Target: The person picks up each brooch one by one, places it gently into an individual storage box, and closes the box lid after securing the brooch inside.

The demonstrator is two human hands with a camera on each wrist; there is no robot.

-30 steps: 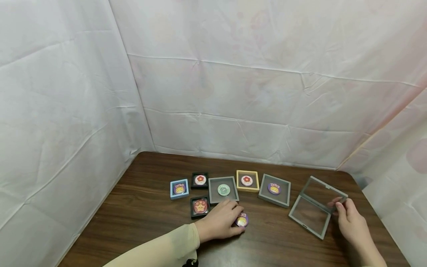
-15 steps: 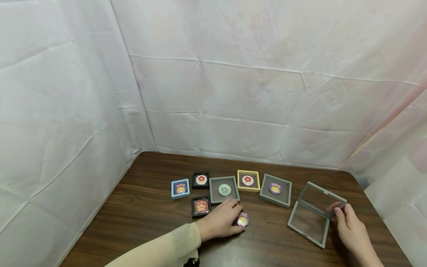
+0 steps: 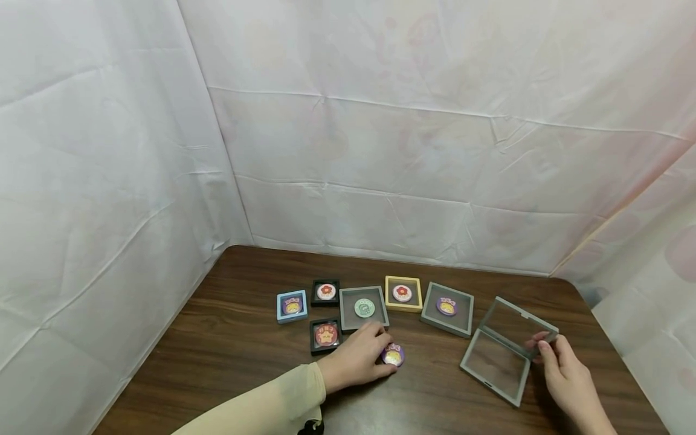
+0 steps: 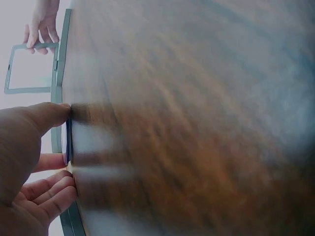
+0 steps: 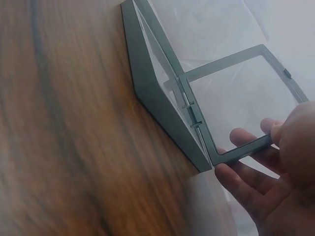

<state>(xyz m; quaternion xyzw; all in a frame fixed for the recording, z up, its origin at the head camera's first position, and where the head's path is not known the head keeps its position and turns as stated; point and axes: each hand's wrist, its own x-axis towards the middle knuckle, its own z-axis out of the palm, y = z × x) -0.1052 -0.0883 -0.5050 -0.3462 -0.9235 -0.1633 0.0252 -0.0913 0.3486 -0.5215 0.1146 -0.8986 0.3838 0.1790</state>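
With thumb and index finger at opposite edges, my left hand (image 3: 356,356) pinches a purple pin badge (image 3: 393,355) bearing a yellow cartoon figure. In the left wrist view the badge (image 4: 68,136) is seen edge-on at the tabletop. My right hand (image 3: 565,374) grips the raised lid (image 3: 519,323) of a hinged grey display frame (image 3: 496,365). Thumb and fingers lie on either side of the lid's edge in the right wrist view, where the hinge (image 5: 193,110) shows. The frame's lower half rests on the table, with clear film across it and no badge inside.
Several badges in frames lie along the back: a blue frame (image 3: 292,307), black frames (image 3: 325,293) (image 3: 326,336), a grey frame (image 3: 348,323) touching my left fingers or just behind them, a yellow frame (image 3: 403,293) and another grey frame (image 3: 432,315). White cloth (image 3: 348,151) hangs behind the table.
The hinged frame has slid left and slightly toward me with my right hand on its lid. My left hand stays at the purple badge, almost unmoved.
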